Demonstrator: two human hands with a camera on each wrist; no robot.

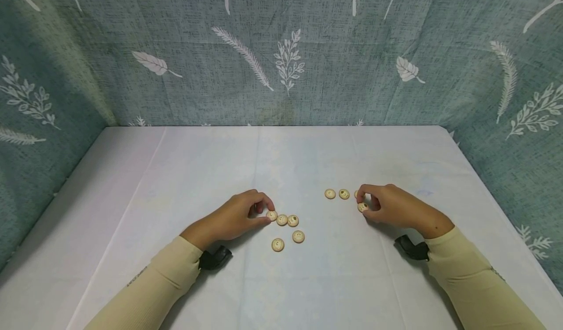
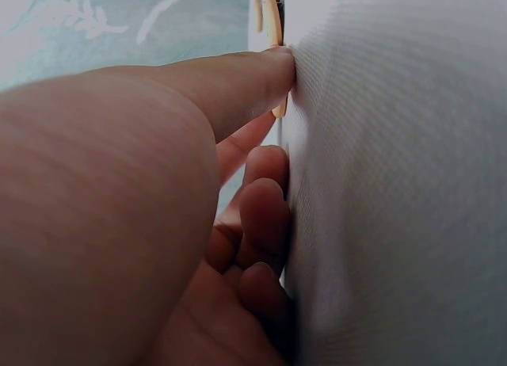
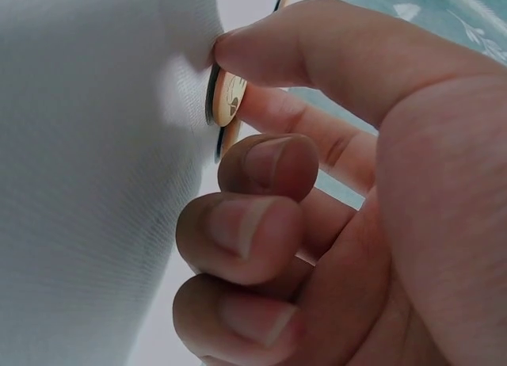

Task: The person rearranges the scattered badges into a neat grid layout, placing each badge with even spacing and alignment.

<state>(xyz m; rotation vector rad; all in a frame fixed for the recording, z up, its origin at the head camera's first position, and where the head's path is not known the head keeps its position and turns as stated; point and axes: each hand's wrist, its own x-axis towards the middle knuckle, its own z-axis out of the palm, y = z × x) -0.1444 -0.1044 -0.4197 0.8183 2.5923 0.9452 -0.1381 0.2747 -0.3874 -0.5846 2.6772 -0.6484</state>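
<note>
Pinching two round discs (image 1: 272, 216) (image 1: 362, 207), two hands (image 1: 239, 216) (image 1: 396, 207), seven more discs (image 1: 293, 221) nearby

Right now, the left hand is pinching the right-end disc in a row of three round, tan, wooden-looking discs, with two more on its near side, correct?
The end is wrong: the head view shows the left hand pinching the left-end disc in that row of three, with two more discs on its near side.

Cream discs (image 1: 298, 236), white-leafed teal curtain (image 1: 343, 76)
</note>
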